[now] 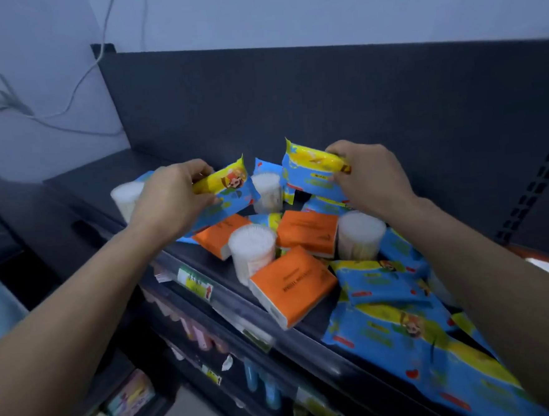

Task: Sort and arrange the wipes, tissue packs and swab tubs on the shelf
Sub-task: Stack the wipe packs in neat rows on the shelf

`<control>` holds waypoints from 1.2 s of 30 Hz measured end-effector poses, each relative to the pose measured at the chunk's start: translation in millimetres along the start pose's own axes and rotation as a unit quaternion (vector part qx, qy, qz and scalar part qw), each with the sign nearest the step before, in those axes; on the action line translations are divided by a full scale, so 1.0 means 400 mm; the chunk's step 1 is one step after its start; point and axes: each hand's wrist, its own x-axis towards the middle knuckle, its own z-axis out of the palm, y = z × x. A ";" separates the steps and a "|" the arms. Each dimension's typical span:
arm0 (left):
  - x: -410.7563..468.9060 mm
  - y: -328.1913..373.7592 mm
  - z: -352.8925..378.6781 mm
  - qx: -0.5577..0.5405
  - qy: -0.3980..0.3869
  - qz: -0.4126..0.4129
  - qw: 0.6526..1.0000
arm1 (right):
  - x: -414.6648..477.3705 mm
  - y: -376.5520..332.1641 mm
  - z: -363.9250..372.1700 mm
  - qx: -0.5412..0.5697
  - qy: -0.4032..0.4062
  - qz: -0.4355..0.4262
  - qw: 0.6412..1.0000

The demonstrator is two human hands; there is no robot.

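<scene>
Matte dark shelf (102,177); left hand (168,200) fingers pinch glossy wipes pack (233,191), right hand (373,175) pinches second pack (308,173).

White cable (79,85) on the wall (317,6); price tag (195,283), pink tubes (197,333), blue tubes (259,381) lower down

Dim, bluish light (wide-angle edges bent, blurred).

Shelf (96,181) w/ wipe pks (385,284), tissue pks (291,284), swab tubs (252,251).
</scene>
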 end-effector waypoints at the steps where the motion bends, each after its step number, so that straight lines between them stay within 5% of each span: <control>1: 0.023 -0.015 0.004 0.003 -0.003 -0.001 1.000 | 0.016 -0.001 0.008 -0.005 -0.002 0.005 1.000; 8: 0.222 -0.169 0.075 -0.004 -0.032 0.050 0.998 | 0.123 -0.028 0.088 -0.044 0.005 0.056 0.997; 24: 0.560 -0.389 0.274 0.026 -0.261 0.211 0.942 | 0.308 -0.091 0.276 -0.131 0.025 0.205 0.970; 36: 0.632 -0.418 0.374 0.041 -0.332 0.197 0.922 | 0.402 -0.005 0.397 -0.081 -0.071 0.211 0.972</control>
